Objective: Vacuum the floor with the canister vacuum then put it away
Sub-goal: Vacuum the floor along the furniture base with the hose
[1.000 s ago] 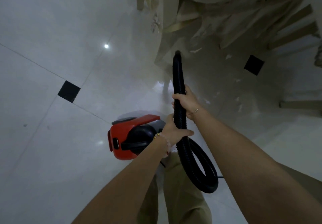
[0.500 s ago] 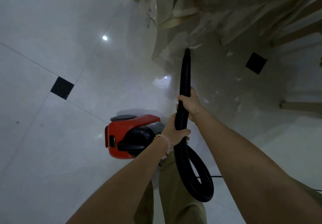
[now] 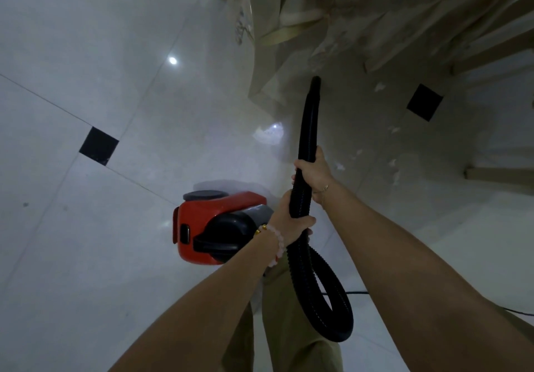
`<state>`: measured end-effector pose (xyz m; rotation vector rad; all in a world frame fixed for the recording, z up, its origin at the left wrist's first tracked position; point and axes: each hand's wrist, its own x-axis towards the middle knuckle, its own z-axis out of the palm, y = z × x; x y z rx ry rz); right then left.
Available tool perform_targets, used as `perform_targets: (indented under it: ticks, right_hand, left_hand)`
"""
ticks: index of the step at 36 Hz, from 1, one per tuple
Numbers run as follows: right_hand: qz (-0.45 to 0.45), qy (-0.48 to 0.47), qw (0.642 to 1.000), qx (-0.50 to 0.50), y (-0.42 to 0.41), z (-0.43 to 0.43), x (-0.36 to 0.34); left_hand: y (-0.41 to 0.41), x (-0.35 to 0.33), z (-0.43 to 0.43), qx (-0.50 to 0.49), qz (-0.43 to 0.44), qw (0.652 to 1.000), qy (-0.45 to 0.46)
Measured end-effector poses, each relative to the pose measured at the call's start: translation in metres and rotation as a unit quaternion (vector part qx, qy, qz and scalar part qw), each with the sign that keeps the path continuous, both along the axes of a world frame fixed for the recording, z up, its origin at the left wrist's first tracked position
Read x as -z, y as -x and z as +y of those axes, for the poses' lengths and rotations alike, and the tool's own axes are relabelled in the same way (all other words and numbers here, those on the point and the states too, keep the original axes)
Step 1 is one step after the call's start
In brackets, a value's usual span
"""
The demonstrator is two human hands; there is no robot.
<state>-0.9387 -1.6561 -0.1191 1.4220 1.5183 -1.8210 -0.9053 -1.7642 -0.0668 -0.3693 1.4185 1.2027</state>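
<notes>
**Vacuuming stage, seen from the head camera.** The canister vacuum [image 3: 213,227], red with a black handle, stands on the pale tiled floor [image 3: 86,256] just ahead of the person's legs and to the left of both hands. Its black ribbed hose [image 3: 309,128] loops down beside a trouser leg [image 3: 294,342], rises through the hands and runs forward to a narrow nozzle [image 3: 315,82]. The nozzle points at the floor by the foot of the wooden furniture [image 3: 289,33]; whether it touches the tiles cannot be told. The right hand [image 3: 313,175] holds the hose at the higher point, fingers curled fully round it. The left hand [image 3: 289,221], with a bead bracelet [image 3: 274,244] at the wrist, is wrapped round the hose just below. Pale scraps [image 3: 393,128] lie scattered to the right of the nozzle, near a black inset tile [image 3: 424,102]. A thin cord [image 3: 355,293] runs across the floor behind the hose loop. The floor-cleaning step appears to be in hand, with putting the vacuum away not yet begun. The next move probably calls for sweeping the nozzle low and to the right over the scraps, with enough slack in the hose that the canister is not pulled along.
</notes>
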Motion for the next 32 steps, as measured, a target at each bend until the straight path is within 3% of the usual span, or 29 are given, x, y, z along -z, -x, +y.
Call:
perform_targets:
  ticks: [8,14,20,32]
  right_hand:
    - [0.006,0.005,1.0,0.029,0.004,0.008,-0.004]
    - [0.011,0.042,0.998,0.041,0.002,0.016,-0.011]
    - [0.024,0.072,0.997,0.014,-0.012,0.019,-0.017]
    - [0.027,0.056,0.998,0.016,-0.023,0.029,-0.026]
  left_hand:
    - [0.0,0.002,0.009,-0.001,0.044,0.999,0.01]
    - [-0.009,0.0,0.013,0.004,0.086,0.995,-0.043]
    - [-0.026,-0.003,0.01,-0.038,0.011,0.998,-0.049]
    - [-0.044,-0.013,0.018,0.016,0.087,0.995,-0.039]
